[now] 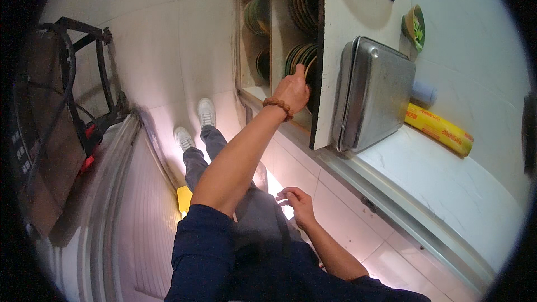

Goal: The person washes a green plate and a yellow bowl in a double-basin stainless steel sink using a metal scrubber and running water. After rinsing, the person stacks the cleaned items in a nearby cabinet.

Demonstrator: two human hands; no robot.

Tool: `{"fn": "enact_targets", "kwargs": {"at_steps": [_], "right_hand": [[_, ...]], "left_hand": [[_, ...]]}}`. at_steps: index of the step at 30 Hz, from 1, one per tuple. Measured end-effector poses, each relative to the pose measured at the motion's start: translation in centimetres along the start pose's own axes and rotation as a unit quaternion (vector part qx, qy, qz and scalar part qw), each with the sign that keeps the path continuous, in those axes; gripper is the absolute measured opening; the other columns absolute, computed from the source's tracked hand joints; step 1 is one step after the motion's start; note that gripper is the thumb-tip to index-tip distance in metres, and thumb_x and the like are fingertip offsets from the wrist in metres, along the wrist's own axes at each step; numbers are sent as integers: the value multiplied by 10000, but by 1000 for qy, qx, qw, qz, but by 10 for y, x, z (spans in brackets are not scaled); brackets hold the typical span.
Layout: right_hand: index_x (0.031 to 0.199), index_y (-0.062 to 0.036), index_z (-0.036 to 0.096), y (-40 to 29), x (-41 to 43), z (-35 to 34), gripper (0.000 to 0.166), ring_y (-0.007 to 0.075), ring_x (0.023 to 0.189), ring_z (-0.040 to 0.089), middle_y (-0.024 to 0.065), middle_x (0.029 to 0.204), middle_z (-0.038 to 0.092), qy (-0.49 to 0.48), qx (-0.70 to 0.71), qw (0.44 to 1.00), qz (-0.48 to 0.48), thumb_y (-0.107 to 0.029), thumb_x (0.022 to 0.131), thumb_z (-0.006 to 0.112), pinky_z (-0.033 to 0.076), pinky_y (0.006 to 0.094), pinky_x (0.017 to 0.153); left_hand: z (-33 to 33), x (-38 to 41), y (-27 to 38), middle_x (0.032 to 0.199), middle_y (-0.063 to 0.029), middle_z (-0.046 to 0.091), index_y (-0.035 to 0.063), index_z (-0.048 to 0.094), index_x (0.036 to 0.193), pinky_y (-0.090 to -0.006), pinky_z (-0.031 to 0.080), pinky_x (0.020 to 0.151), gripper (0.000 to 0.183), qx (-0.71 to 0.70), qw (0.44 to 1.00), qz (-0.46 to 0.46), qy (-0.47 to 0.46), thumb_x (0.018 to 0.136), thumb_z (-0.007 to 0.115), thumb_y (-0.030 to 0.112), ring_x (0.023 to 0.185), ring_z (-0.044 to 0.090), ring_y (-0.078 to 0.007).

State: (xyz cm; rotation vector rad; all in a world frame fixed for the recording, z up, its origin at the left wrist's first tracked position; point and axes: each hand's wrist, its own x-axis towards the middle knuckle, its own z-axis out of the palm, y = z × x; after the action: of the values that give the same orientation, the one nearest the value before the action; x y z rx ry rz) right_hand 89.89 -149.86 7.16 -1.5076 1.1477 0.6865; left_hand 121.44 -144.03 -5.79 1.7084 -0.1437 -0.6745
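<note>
My left hand (293,91), with a brown bead bracelet at the wrist, reaches across into a wooden shelf compartment. Its fingers close at the rim of a round plate (311,66) at the front of a row of dark green plates (297,56) standing on edge; part of the grip is hidden. More plates stand on edge in the compartment above (303,6) and in those to the left (256,14). My right hand (298,206) hangs near my apron, fingers loosely bent and apart, holding nothing.
Beside the shelf's side panel (322,105), stacked metal trays (375,96) stand on the white counter (423,172). Yellow film roll (440,130) and a bowl of greens (414,29) lie beyond. A black metal frame (105,75) stands at left.
</note>
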Motion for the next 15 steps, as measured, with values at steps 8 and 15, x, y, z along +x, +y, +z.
{"fn": "enact_targets", "kwargs": {"at_steps": [8, 15], "right_hand": [[1135, 63, 624, 2, 3, -4, 234, 220, 962, 678, 160, 1052, 701, -2, 38, 999, 9, -107, 1038, 497, 564, 344, 858], [1106, 43, 636, 2, 4, -4, 201, 225, 937, 683, 149, 1050, 695, 6, 39, 999, 8, -82, 1037, 494, 581, 349, 818]], "left_hand": [[17, 22, -3, 911, -356, 665, -72, 402, 1162, -531, 555, 773, 289, 89, 995, 33, 18, 912, 528, 3, 882, 678, -491], [31, 37, 1, 971, -333, 682, -41, 441, 1114, -533, 559, 708, 200, 98, 992, -17, 72, 994, 443, 119, 872, 691, -472]]}}
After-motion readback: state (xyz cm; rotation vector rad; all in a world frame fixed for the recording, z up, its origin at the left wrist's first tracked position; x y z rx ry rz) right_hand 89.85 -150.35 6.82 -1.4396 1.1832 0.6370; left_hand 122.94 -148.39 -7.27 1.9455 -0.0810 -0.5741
